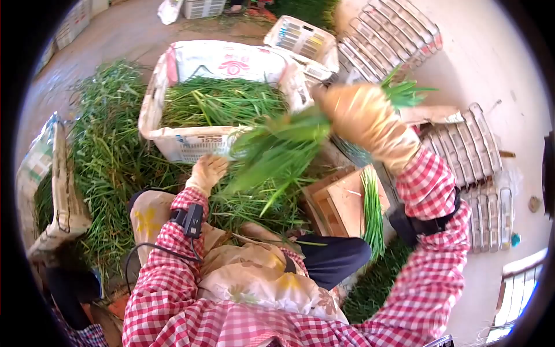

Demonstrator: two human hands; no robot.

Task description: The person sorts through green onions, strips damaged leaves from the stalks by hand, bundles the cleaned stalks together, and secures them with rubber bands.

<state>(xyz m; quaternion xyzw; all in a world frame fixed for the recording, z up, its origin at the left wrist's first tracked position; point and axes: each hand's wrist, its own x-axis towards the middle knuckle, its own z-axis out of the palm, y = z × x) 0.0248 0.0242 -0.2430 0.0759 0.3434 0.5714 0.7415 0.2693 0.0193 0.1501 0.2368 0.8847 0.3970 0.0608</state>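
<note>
My right hand (364, 118), in a yellowish glove, is closed around a bunch of long flat green leaves, like chives (277, 144). The leaf ends sweep down to the left, blurred by motion, and cut-looking green ends poke out beyond the glove. My left hand (208, 172), also gloved, is by the front wall of a white plastic crate (191, 147), its fingers loosely bent and apart; I see nothing in it. More of the long green leaves (225, 101) lie inside that crate. Loose greens (260, 199) cover the floor between my legs and the crate.
A big heap of greens (110, 127) lies at left, beside a tilted crate (58, 191). A wooden box stand (347, 202) is at right, a neat bundle (373, 214) against it. Crates (393, 34) stand at back right. Another person's dark-clothed leg (72, 286) shows lower left.
</note>
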